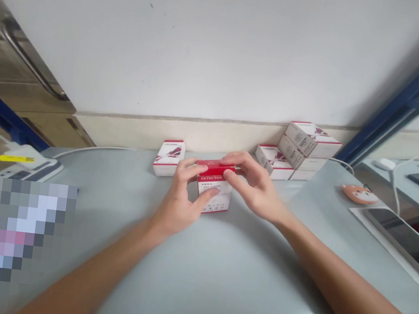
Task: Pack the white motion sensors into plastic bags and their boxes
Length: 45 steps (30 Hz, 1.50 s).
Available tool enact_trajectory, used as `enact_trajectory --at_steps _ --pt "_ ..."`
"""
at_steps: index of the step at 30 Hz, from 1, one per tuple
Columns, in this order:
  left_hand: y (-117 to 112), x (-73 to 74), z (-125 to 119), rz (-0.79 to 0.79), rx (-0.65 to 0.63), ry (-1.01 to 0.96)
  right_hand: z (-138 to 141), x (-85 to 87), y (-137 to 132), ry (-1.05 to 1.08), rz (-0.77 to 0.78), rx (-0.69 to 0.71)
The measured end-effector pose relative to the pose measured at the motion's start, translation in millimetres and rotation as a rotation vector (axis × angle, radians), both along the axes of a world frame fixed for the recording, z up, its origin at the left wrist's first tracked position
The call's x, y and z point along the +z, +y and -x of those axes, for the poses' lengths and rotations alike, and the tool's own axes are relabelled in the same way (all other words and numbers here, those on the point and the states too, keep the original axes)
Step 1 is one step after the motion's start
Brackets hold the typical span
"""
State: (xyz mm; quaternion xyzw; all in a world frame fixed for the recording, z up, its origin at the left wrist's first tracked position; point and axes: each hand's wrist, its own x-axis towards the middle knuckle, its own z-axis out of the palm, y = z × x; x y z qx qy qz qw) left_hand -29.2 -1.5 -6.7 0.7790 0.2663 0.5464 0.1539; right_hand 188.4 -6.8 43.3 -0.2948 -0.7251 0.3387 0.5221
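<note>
A small red and white carton [216, 204] with "DETECTOR" printed below its red top stands upright on the grey-green table [241, 276]. My left hand [183, 194] grips it from the left, thumb across the printed front and fingers at the upper left edge. From the right, my right hand [253, 184] holds the red top, with the thumb on the front upper corner and the fingers reaching over behind. The far side of the carton is hidden.
One matching carton [169, 158] lies behind on the left; several more form a stack [307, 145] against the wall. On the right are an orange animal-shaped item [358, 193] and a dark flat device [400, 237]. A power strip [31, 162] with cables sits left, above a blurred-out area.
</note>
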Motion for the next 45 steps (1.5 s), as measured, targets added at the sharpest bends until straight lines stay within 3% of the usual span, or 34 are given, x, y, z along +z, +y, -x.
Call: enact_trajectory --at_steps 4,9,15,23,35,45 --pt "1.6 3.3 -1.5 0.010 -0.031 -0.037 -0.8 -0.6 1.8 -0.041 -0.087 -0.032" --pt "2.4 1.4 0.7 0.002 0.009 -0.014 2.1 -7.9 4.8 -0.143 -0.308 -0.178" --pt "6.1 -3.8 3.7 -0.076 0.039 0.060 6.5 -18.9 7.4 -0.192 -0.433 -0.326" --pt "4.0 4.1 3.6 -0.015 0.093 0.144 4.2 -20.3 7.3 -0.231 -0.345 -0.248" --pt "5.7 1.1 3.2 -0.148 0.104 0.142 8.4 -19.2 4.3 -0.209 -0.355 -0.218" --pt "9.7 6.5 4.4 -0.078 0.099 0.125 7.7 -22.2 4.7 -0.230 -0.224 -0.127"
